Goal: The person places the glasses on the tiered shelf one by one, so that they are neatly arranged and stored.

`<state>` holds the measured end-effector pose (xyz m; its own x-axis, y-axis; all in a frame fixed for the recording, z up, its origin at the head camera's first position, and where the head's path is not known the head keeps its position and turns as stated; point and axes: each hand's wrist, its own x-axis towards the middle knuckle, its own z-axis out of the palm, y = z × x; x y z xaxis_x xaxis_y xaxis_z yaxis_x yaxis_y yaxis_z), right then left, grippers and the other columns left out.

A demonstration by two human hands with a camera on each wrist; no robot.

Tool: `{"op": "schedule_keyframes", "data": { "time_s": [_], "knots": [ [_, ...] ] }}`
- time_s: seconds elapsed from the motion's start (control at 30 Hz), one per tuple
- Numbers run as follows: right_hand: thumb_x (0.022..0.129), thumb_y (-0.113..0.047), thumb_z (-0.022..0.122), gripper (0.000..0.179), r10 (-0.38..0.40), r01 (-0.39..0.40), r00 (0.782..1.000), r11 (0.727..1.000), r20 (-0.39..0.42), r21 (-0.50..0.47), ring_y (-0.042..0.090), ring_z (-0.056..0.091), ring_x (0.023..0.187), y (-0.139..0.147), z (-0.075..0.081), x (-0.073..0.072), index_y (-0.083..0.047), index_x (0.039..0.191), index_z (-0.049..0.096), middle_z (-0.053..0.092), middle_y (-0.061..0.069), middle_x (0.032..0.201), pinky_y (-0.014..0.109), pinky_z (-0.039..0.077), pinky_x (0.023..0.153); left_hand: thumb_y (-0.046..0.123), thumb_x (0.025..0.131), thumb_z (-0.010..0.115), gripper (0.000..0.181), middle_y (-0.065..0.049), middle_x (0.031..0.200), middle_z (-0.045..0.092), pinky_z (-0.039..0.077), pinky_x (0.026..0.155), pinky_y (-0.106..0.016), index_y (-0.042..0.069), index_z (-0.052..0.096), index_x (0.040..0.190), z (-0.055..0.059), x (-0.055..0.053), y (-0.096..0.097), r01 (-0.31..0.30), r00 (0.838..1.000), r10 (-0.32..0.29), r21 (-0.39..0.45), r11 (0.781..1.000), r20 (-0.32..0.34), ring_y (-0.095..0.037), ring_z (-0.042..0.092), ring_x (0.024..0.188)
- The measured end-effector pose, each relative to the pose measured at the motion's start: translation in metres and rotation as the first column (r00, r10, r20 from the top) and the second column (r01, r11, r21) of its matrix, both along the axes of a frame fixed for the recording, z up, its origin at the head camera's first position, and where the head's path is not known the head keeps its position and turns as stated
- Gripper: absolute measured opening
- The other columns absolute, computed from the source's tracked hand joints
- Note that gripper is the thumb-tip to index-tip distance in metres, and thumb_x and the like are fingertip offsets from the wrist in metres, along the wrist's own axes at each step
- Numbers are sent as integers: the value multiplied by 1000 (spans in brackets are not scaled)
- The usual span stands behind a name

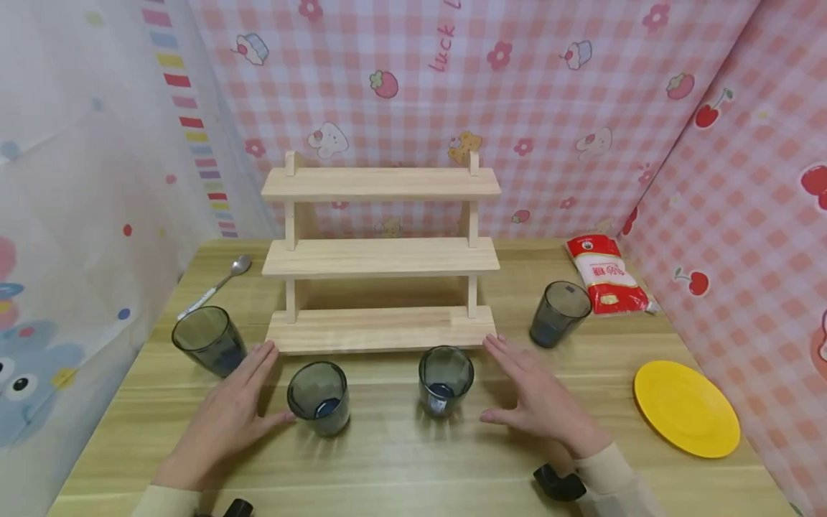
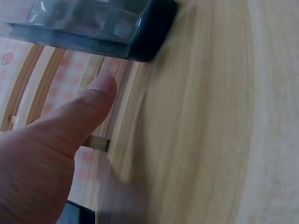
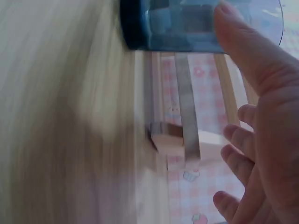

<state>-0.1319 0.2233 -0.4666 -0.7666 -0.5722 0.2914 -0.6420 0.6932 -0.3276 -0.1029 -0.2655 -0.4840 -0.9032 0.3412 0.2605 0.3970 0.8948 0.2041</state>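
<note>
Two smoky glasses (image 1: 326, 413) are flanked by the left hand (image 1: 227, 415) and right hand (image 1: 544, 398), both spread, before a three-tiered wooden stand (image 1: 381, 256).

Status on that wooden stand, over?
Left grip, right grip: nothing held. Wooden stand upright, grip at each end. Possibly in the way: two dark cups in front.

Before the shelf (image 1: 381, 257), a glass (image 1: 319, 398) and a second glass (image 1: 446, 384) stood between your left hand (image 1: 229, 411) and right hand (image 1: 544, 399); a third glass (image 1: 209, 342) stood left (a spoon (image 1: 241, 265) behind it), a fourth glass (image 1: 560, 314) right, a packet (image 1: 607, 276) behind, a plate (image 1: 687, 409) nearer you.
</note>
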Motion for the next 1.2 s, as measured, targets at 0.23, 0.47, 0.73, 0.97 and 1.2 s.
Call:
{"op": "schedule_keyframes", "data": {
  "time_s": [0.23, 0.47, 0.73, 0.97, 1.2],
  "knots": [
    [70, -47, 83, 106, 75, -57, 992, 984, 100, -167, 25, 35, 138, -13, 17, -2, -15, 153, 26, 34, 11, 153, 46, 32, 111, 69, 70, 70, 112, -10, 158, 23, 35, 106, -56, 6, 27, 152, -3, 0, -3, 2, 1000, -2, -5, 1000, -12, -35, 29, 140],
    [71, -50, 82, 101, 159, -134, 980, 972, 120, -194, 21, 37, 137, -28, 36, -6, -16, 151, 31, 37, 3, 152, 44, 35, 109, 64, 71, 73, 108, -11, 156, 27, 35, 105, -54, 4, 31, 150, -10, -1, -6, 17, 998, -17, -9, 1000, -58, -36, 32, 138],
    [69, -46, 84, 97, 237, -198, 959, 952, 157, -234, 19, 40, 135, -40, 41, -13, -15, 149, 38, 43, 2, 148, 40, 37, 109, 61, 72, 74, 106, -13, 156, 27, 34, 107, -53, 2, 32, 149, -9, -2, -5, 23, 998, -24, -12, 1000, -63, -38, 33, 137],
    [65, -37, 89, 97, 262, -205, 944, 942, 199, -266, 17, 44, 132, -45, 37, -20, -16, 147, 41, 47, 3, 145, 41, 38, 107, 56, 70, 77, 104, -14, 155, 29, 36, 105, -54, 0, 35, 147, -11, -3, -6, 34, 996, -34, -4, 999, -82, -37, 34, 137],
    [67, -50, 84, 92, 262, -193, 940, 937, 219, -293, 16, 47, 129, -47, 34, -22, -16, 144, 46, 51, -1, 142, 40, 40, 106, 52, 69, 79, 103, -13, 155, 30, 38, 103, -55, 0, 36, 147, -12, -4, -5, 36, 995, -35, 12, 999, -98, -36, 35, 136]
  ]
}}
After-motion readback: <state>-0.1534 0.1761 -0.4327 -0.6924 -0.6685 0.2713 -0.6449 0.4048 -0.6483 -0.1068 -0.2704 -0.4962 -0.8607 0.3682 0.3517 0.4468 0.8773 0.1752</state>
